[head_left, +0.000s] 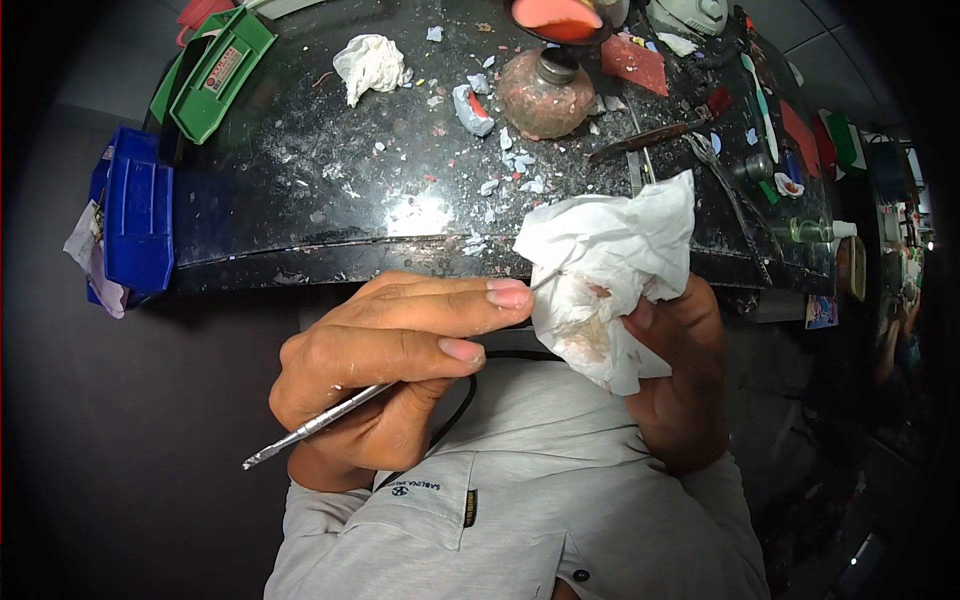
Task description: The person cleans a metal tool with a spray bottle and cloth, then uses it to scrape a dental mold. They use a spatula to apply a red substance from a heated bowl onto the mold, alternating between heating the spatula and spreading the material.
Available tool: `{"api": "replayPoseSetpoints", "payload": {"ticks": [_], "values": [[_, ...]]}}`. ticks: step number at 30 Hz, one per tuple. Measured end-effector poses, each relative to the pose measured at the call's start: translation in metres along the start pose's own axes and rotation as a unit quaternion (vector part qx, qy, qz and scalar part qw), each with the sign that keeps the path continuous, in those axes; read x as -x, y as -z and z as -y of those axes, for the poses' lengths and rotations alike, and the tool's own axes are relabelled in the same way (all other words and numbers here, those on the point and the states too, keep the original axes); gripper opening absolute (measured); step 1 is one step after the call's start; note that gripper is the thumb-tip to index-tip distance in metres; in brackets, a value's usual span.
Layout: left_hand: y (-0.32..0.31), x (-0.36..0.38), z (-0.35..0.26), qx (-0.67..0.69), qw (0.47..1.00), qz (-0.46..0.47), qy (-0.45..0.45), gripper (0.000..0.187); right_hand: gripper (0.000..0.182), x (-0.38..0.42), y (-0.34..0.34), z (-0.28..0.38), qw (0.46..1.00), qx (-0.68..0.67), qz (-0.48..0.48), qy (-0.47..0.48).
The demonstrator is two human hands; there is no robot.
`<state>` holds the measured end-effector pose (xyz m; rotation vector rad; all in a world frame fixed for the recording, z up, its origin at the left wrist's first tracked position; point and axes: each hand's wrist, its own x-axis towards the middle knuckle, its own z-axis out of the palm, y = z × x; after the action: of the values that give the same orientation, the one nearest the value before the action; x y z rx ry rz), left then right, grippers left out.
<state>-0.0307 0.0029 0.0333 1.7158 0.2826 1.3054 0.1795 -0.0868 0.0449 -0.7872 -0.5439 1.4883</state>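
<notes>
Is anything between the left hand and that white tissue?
Nothing visible stands between the left hand and the white tissue; one fingertip is right at its edge. The metal tool points its visible end away.

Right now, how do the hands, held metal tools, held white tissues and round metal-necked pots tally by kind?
Hands, left hand and right hand: 2
Held metal tool: 1
Held white tissue: 1
Round metal-necked pot: 1
Total: 5
</notes>
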Motion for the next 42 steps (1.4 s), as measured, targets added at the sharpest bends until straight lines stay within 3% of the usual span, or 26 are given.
{"api": "replayPoseSetpoints", "payload": {"ticks": [15, 19, 21, 24, 25, 27, 29, 31, 33, 38, 42], "values": [[0.022, 0.005, 0.001, 0.110, 0.994, -0.014, -0.012, 0.014, 0.040, -0.003, 0.013, -0.002, 0.993, -0.118, 0.025, -0.002], [0.022, 0.002, -0.010, 0.156, 0.987, -0.028, 0.006, 0.017, 0.039, -0.002, 0.013, -0.002, 0.995, -0.100, 0.011, -0.009], [0.024, 0.002, -0.021, 0.153, 0.986, -0.065, -0.028, 0.026, 0.038, -0.002, 0.010, 0.000, 0.998, -0.060, 0.003, -0.002], [0.045, 0.011, -0.061, 0.143, 0.986, -0.073, -0.053, 0.023, 0.038, 0.000, 0.011, 0.004, 1.000, -0.016, -0.012, -0.008], [0.043, 0.007, -0.075, 0.253, 0.949, -0.131, -0.132, 0.016, 0.038, 0.000, 0.013, 0.004, 1.000, -0.016, -0.018, -0.008], [0.038, -0.008, -0.094, 0.451, 0.812, -0.243, -0.278, 0.012, 0.037, -0.002, 0.015, 0.002, 1.000, -0.017, -0.002, 0.017], [0.035, -0.021, -0.093, 0.448, 0.819, -0.197, -0.298, 0.005, 0.041, -0.003, 0.011, 0.004, 0.999, -0.001, -0.041, 0.002], [0.038, -0.026, -0.093, 0.443, 0.825, -0.150, -0.319, 0.016, 0.046, -0.004, 0.012, 0.004, 0.997, 0.014, -0.079, -0.013], [0.051, -0.023, -0.098, 0.436, 0.844, -0.068, -0.304, 0.020, 0.035, -0.004, 0.017, 0.001, 0.999, -0.008, 0.001, 0.039], [0.059, -0.019, -0.111, 0.354, 0.888, -0.062, -0.288, 0.017, 0.035, -0.003, 0.018, 0.002, 0.998, 0.027, -0.012, 0.058], [0.055, -0.019, -0.112, 0.373, 0.875, -0.059, -0.302, 0.016, 0.034, -0.003, 0.018, 0.005, 0.998, 0.023, -0.009, 0.060]]}}
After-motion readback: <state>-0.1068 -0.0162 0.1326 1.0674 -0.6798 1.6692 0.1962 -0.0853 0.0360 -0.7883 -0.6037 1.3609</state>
